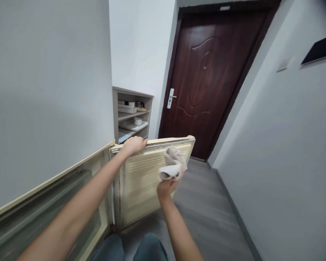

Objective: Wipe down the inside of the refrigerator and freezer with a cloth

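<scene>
A cream refrigerator door (pixel 141 181) stands swung open in front of me, its ribbed inner panel towards me and dark marks along its hinge-side seal. My left hand (pixel 134 145) is closed over the top edge of this door, near the hinge end. In front of the panel, towards its free end, my right hand (pixel 168 186) grips a crumpled off-white cloth (pixel 175 161). Both the cloth and the right hand are slightly blurred. Whether the cloth touches the panel I cannot tell. At lower left the open refrigerator compartment (pixel 78 195) lies partly behind my left arm.
A grey open shelf unit (pixel 133 92) with boxes, a tray and a white cup (pixel 137 121) stands behind the door. Farther back is a dark red-brown room door (pixel 206 72). A white wall (pixel 282 145) bounds the grey floor (pixel 206 203) on the right. My knees (pixel 149 248) are at the bottom.
</scene>
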Action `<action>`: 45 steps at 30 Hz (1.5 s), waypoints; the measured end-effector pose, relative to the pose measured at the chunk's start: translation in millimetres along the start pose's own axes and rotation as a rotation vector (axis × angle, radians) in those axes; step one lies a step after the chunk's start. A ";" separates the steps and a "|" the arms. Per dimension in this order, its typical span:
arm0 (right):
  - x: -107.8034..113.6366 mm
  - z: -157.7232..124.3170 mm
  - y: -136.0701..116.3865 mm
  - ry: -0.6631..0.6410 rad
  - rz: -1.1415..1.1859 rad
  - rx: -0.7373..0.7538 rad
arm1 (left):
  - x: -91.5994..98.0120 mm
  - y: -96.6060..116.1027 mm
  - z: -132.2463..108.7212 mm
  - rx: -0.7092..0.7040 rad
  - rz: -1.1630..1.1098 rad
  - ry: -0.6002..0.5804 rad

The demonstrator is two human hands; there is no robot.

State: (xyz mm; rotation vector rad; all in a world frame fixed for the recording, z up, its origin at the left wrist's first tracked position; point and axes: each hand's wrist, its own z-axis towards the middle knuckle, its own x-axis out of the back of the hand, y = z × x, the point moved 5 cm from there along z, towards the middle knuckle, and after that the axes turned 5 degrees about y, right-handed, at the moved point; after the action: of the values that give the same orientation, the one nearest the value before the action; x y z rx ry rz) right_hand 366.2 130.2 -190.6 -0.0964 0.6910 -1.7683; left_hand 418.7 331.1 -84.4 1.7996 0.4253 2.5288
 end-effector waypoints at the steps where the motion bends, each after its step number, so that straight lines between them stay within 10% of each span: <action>1: -11.4 -6.1 -8.9 -0.075 0.019 0.134 | -3.0 -2.6 1.9 -0.014 -0.016 -0.009; 6: -75.9 -43.5 -33.2 -0.452 -0.043 0.644 | -1.2 -13.0 5.4 -0.098 -0.138 -0.110; 14: -101.3 -62.5 -18.2 -0.509 -0.195 0.802 | -0.9 -6.8 -0.1 -0.198 -0.282 -0.166; 25: -23.5 7.9 10.9 -0.356 -0.248 0.728 | -2.3 -3.2 -7.6 -0.257 -0.293 -0.197; 37: 92.2 101.3 119.7 0.078 -0.584 0.384 | -1.2 -2.2 -9.0 -0.272 -0.302 -0.194; 45: 87.0 101.9 114.2 0.265 -0.557 0.265 | 4.7 2.5 -13.6 -0.265 -0.311 -0.187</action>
State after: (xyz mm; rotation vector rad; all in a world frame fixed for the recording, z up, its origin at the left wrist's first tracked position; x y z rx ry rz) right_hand 477.4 -6.3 -188.0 0.1433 0.6485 -2.4241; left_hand 404.9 326.5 -83.6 1.6994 0.3172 2.0801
